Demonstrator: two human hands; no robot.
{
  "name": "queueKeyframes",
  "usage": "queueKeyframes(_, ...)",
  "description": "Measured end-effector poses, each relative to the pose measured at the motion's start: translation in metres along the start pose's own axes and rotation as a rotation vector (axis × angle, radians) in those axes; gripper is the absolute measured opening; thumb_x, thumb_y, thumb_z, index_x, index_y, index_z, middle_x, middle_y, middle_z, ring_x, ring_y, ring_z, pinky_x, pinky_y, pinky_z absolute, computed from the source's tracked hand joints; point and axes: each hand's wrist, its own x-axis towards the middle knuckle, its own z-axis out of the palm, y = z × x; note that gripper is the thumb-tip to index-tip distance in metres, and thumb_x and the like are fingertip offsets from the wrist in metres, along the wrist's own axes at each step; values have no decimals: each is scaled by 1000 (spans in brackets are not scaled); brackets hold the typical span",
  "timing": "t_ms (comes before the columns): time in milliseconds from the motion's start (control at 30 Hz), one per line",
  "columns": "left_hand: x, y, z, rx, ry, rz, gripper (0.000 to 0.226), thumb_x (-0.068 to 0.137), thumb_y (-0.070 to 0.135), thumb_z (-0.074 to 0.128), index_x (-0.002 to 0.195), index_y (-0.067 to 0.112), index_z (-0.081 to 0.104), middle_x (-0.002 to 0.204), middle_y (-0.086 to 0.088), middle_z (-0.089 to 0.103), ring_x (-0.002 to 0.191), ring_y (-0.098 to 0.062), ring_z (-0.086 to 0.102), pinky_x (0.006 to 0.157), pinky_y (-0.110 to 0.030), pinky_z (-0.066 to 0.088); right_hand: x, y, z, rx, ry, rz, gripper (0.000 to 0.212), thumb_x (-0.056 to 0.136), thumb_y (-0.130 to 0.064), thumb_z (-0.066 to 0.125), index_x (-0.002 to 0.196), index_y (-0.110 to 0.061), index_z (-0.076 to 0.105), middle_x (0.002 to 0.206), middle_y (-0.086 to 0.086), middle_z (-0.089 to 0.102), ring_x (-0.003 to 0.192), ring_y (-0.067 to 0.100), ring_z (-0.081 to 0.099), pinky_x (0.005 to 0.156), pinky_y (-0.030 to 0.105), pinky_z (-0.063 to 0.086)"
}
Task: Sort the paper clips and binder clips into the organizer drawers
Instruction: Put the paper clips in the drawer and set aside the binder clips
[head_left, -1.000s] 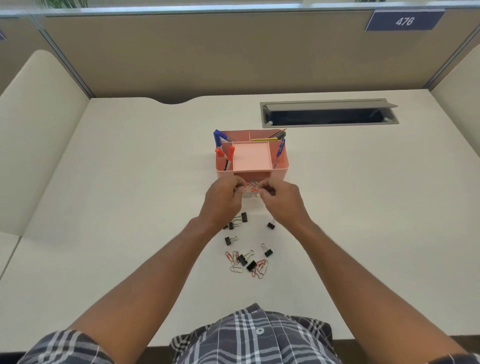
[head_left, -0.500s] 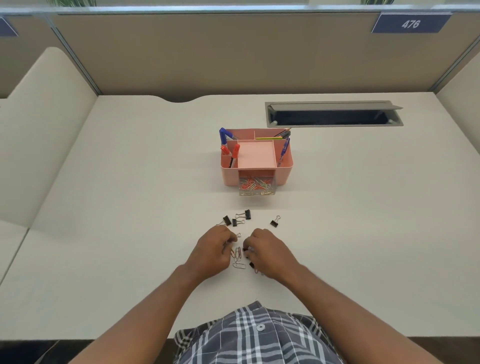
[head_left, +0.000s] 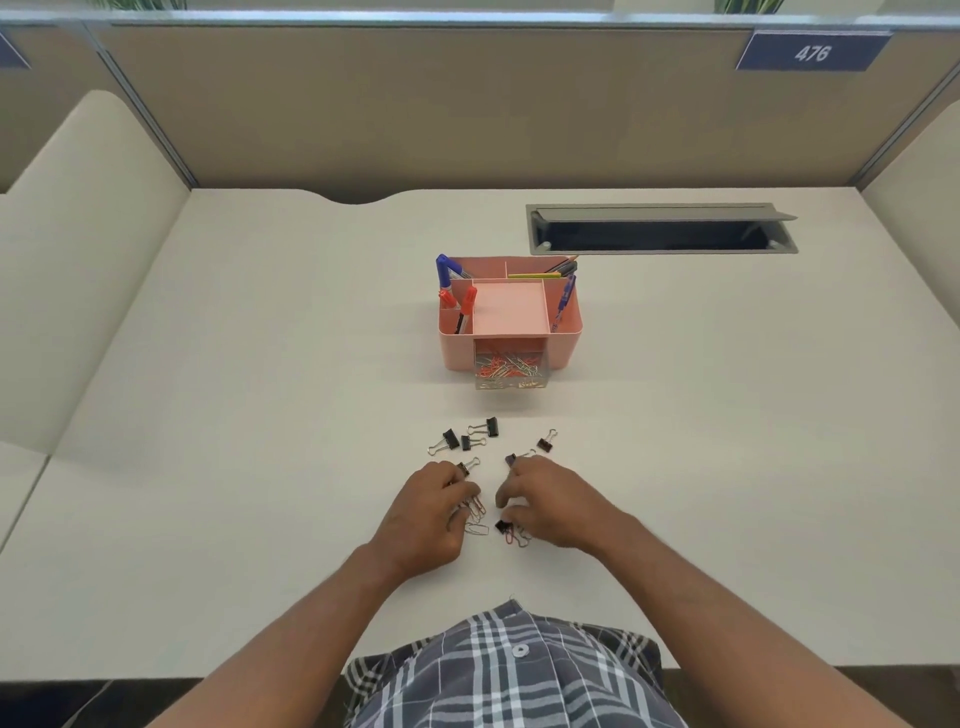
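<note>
My left hand (head_left: 431, 512) lies on the desk with its fingertips pinching a few red and silver paper clips (head_left: 475, 506); one silver paper clip (head_left: 477, 530) lies loose just below. My right hand (head_left: 553, 506) curls its fingers down over a black binder clip (head_left: 501, 526) and red paper clips (head_left: 511, 535); its grip is hidden. Several black binder clips (head_left: 451, 439) lie scattered just beyond both hands. Farther back stands the pink organizer (head_left: 565, 345), its clear drawer (head_left: 510, 373) pulled open and holding many paper clips.
Pens and markers (head_left: 445, 270) stand in the organizer's back and side compartments. A grey cable slot (head_left: 660, 228) is sunk into the desk behind it. Beige partition walls close the desk at the back and on both sides.
Both hands came back from the open drawer to the clip pile near me. They now work among the paper clips, slightly farther apart than half a second ago.
</note>
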Motion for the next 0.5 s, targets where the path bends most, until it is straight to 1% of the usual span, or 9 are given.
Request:
queueKeyframes(100,1,2,0,14,12,1,23,82,10,65,104,12,71,93,0,57,90,-19,54,76,-34,49,0,0,7,-3,57,30,19,91,-34,60,104,-25,71,103,-4,54,102,15,51,77,30,42)
queueKeyframes(167,2,3,0,19,19,10,18,84,10,64,100,12,71,92,-1,58,88,-21,55,75,-35,49,4,1,7,-9,124,57,19,93,-33,58,102,-22,72,102,-2,55,101,18,52,77,32,45)
queueKeyframes(233,2,3,0,19,24,14,12,86,11,64,96,11,71,91,-2,59,87,-22,55,74,-37,49,6,2,5,-13,189,97,20,95,-32,55,97,-20,70,99,-1,56,100,19,51,76,35,47)
queueKeyframes(333,2,5,1,19,38,12,9,89,11,61,94,10,70,89,-3,59,85,-23,55,73,-37,50,6,3,4,11,275,162,20,95,-31,55,87,-17,66,92,-1,56,96,19,51,72,33,45)
queueKeyframes(433,2,6,2,12,43,1,9,90,11,59,94,10,68,90,-2,59,85,-22,55,74,-36,49,5,4,2,11,288,195,21,95,-31,55,86,-15,66,91,0,57,94,20,51,71,33,44)
queueKeyframes(500,1,6,3,10,51,-14,12,90,9,59,100,10,66,94,-3,60,88,-22,55,77,-35,49,3,4,2,7,288,214,24,95,-31,54,86,-14,67,90,1,58,93,21,52,71,34,46)
